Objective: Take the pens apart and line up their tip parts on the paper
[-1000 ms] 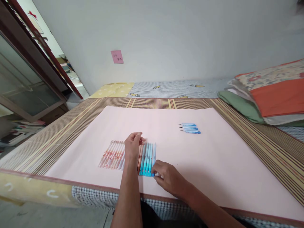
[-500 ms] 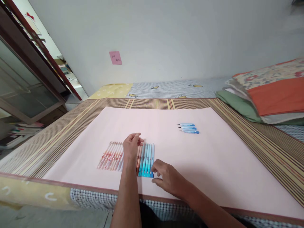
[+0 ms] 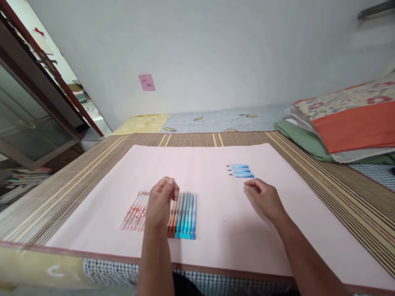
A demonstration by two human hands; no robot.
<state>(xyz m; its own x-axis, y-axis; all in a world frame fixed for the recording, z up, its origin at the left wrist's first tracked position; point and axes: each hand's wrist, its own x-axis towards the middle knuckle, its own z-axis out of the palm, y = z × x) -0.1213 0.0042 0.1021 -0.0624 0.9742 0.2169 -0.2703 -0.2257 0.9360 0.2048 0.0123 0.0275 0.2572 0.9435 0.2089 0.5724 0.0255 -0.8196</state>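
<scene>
On the pink sheet (image 3: 212,255), teal pens (image 3: 186,218) and brown pens (image 3: 173,220) are laid in a row near red-patterned pens (image 3: 135,211), the stretch between being hidden by the left hand (image 3: 160,199), whose fingers are loosely curled around nothing discernible. Just beside three blue pens (image 3: 241,170) farther back, the right hand (image 3: 263,197) is held with fingers bent toward the thumb, seemingly unladen; whether the tips meet cannot be told.

Sheet (image 3: 203,164) on mat (image 3: 92,164), pen row (image 3: 175,218) left, smaller pen group (image 3: 242,171) behind right
</scene>
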